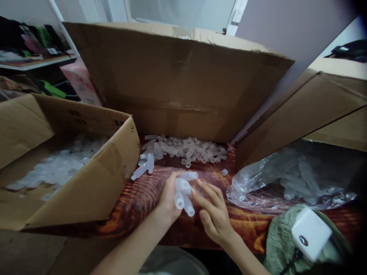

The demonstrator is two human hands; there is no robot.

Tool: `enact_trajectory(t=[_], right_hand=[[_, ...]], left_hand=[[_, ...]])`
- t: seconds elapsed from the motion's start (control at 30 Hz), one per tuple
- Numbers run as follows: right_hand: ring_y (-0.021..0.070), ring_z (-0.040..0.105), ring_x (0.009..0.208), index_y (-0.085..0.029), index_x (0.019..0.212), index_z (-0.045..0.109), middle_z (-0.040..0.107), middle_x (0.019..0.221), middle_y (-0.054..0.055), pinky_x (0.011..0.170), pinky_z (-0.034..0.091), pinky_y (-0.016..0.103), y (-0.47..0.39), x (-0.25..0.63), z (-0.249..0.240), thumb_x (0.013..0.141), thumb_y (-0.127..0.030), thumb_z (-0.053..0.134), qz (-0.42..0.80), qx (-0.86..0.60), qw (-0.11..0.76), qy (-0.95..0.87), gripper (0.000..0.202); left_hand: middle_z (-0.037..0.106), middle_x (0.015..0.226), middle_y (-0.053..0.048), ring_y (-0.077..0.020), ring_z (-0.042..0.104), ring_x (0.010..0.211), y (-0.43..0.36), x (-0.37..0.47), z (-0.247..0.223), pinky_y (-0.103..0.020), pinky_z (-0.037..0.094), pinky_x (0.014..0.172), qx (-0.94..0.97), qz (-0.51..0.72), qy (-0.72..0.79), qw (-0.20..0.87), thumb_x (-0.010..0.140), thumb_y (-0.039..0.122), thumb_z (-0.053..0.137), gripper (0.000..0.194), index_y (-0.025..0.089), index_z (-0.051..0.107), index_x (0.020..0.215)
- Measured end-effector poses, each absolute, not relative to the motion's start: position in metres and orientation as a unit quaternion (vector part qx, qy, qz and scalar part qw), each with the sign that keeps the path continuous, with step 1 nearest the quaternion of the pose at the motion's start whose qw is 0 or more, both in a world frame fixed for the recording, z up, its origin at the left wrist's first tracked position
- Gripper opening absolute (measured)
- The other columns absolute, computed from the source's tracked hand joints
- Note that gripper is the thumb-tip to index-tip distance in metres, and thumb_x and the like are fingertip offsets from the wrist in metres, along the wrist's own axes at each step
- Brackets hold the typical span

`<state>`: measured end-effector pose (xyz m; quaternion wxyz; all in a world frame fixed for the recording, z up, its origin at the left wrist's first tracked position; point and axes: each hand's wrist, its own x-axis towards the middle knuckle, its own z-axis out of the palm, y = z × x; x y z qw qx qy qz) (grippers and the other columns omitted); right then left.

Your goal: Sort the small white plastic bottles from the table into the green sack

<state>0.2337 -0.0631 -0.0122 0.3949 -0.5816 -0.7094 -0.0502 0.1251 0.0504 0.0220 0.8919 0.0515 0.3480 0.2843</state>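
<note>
Several translucent white plastic tubes (184,191) are bunched in my left hand (168,194), their round open ends pointing toward me and to the right. The fingers of that hand wrap behind the bunch and are partly hidden by it. My right hand (213,214) is just right of the tubes, fingers apart and bent, fingertips close to the tube ends; whether they touch cannot be made out. Beyond both hands lies a pile of short cut plastic rings (197,149). More tubes (146,166) lie loose at the left end of that pile.
An open cardboard box (123,164) with translucent pieces stands at left. A tall cardboard panel (183,84) closes off the back. At right, another box (275,122) holds a clear bag (249,187) of tubes. A white device (311,233) rests on green cloth (279,229), near the wooden table's (243,219) front edge.
</note>
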Motion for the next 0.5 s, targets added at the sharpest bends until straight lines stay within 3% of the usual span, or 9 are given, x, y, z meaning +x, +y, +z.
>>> enact_trajectory(t=[0.1, 0.23, 0.37, 0.5], right_hand=[[0.0256, 0.049, 0.12, -0.022, 0.134, 0.047, 0.052, 0.133, 0.012, 0.097, 0.044, 0.048, -0.049, 0.256, -0.018, 0.097, -0.023, 0.031, -0.099, -0.689, 0.358, -0.622, 0.041], [0.0312, 0.051, 0.111, -0.013, 0.122, 0.054, 0.057, 0.119, 0.019, 0.093, 0.043, 0.05, -0.027, 0.293, -0.032, 0.092, -0.02, 0.042, -0.128, -0.788, 0.273, -0.537, 0.033], [0.0267, 0.055, 0.086, -0.015, 0.094, 0.062, 0.06, 0.093, 0.015, 0.079, 0.044, 0.04, -0.016, 0.319, -0.043, 0.086, -0.011, 0.044, -0.109, -0.837, 0.199, -0.499, 0.02], [0.0215, 0.055, 0.082, -0.014, 0.097, 0.058, 0.058, 0.09, 0.009, 0.076, 0.044, 0.035, -0.004, 0.336, -0.043, 0.089, -0.011, 0.042, -0.112, -0.873, 0.17, -0.444, 0.019]], left_hand=[[0.06, 0.051, -0.001, -0.0154, 0.055, 0.04, 0.071, 0.134, 0.019, -0.023, 0.041, 0.039, 0.087, 0.262, 0.334, 0.901, 0.076, 0.029, 0.058, 0.014, 0.016, 0.059, 0.071], [0.062, 0.052, -0.006, -0.0194, 0.058, 0.04, 0.088, 0.138, 0.011, -0.024, 0.04, 0.036, 0.124, 0.224, 0.304, 0.918, 0.078, 0.031, 0.055, 0.019, 0.014, 0.061, 0.074], [0.064, 0.053, -0.007, -0.0207, 0.06, 0.04, 0.088, 0.139, -0.002, -0.023, 0.041, 0.035, 0.148, 0.188, 0.281, 0.929, 0.079, 0.031, 0.056, 0.019, 0.013, 0.062, 0.075], [0.066, 0.056, -0.009, -0.0193, 0.057, 0.036, 0.084, 0.141, -0.011, -0.023, 0.04, 0.032, 0.168, 0.153, 0.244, 0.943, 0.081, 0.03, 0.055, 0.018, 0.014, 0.062, 0.079]])
